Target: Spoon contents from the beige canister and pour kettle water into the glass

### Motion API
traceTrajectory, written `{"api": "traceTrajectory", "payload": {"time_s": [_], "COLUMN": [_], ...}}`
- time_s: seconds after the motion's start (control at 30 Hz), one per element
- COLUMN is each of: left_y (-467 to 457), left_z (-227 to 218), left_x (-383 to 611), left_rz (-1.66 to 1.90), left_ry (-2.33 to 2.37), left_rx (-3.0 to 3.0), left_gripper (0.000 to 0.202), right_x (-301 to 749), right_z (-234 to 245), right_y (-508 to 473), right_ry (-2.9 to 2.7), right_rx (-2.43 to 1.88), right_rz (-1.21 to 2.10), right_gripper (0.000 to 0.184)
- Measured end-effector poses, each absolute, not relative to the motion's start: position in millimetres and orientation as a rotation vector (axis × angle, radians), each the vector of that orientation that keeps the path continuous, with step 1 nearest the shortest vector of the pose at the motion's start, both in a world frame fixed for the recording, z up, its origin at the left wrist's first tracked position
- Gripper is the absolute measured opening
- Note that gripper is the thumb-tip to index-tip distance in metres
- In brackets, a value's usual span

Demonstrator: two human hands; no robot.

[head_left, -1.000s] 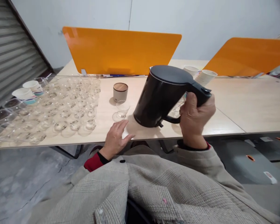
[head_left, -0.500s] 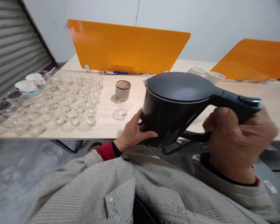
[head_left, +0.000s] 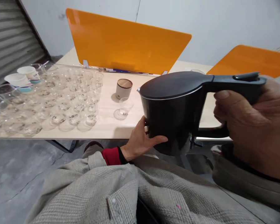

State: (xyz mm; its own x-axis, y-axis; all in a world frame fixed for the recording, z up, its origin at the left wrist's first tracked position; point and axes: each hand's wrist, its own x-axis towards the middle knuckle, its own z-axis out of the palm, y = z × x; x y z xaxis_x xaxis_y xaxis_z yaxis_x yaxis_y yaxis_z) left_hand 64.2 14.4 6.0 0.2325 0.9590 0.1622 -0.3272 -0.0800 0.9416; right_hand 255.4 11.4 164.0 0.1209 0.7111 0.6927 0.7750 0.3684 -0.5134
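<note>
A black electric kettle (head_left: 170,121) with a flat dark lid is held over the table's front edge, its spout facing left. My right hand (head_left: 259,121) is closed around its handle. At the kettle's lower left side, my left hand (head_left: 144,140) lies against the body, thumb across the front, its fingertips partly hidden behind. Left of the kettle, a single clear plastic cup (head_left: 126,106) stands on the table with a little dark matter at its bottom. Behind that cup is a pale canister (head_left: 124,89) with a wood-look top.
Many clear cups (head_left: 71,99) with dark bits inside crowd the left of the table (head_left: 107,130). Two white paper cups (head_left: 17,80) stand among them at far left. Orange partitions (head_left: 128,43) rise along the back. Another cup's rim (head_left: 198,71) shows behind the kettle.
The kettle has tipped to a more upright angle. My right hand has moved right and slightly up with the handle; my left hand has shifted a little right along with the kettle.
</note>
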Motion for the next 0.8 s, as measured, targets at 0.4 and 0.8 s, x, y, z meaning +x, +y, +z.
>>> {"api": "traceTrajectory", "payload": {"time_s": [0.4,0.8], "left_y": [13,21], "left_z": [2,0], "left_x": [70,69], "left_rz": [1.262,1.283], "left_ry": [0.628,0.681], "left_rx": [1.026,1.036], "left_gripper": [0.092,0.087], "right_x": [231,222], "right_z": [183,188], "right_y": [26,40], "right_ry": [-1.693,-1.721], "right_rx": [-1.474,-1.476], "right_rz": [0.003,0.029], "right_gripper": [0.022,0.026]}}
